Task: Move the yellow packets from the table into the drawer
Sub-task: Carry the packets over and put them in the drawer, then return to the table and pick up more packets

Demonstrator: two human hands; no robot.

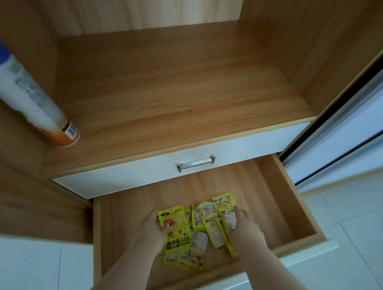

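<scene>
So the bottom drawer [229, 179] is pulled wide open in the lower middle of the frame, and the yellow packets [176, 235] are all down inside it, lying in a loose overlapping heap on the wooden bottom, near the front edge. Some lie face up with a cartoon print, others show their white label backs.

Both hands are in there on the pile. The left hand [150, 231] grips the left side of the heap, its thumb pressed on top of the biggest packet. The right hand [246, 233] is over on the right side with its fingers curled over the tops of a few packets, grasping them too.

Right above the open drawer there's a second drawer [244, 148], closed, with a white front and a metal handle [195, 163]. On the wooden desk [168, 90] above it, at the left of the frame, stands a white spray can [32, 102] with a blue cap and an orange base. White floor tiles [353, 232] fill the lower right, and a sliding door [379, 105] runs up the right edge.
</scene>
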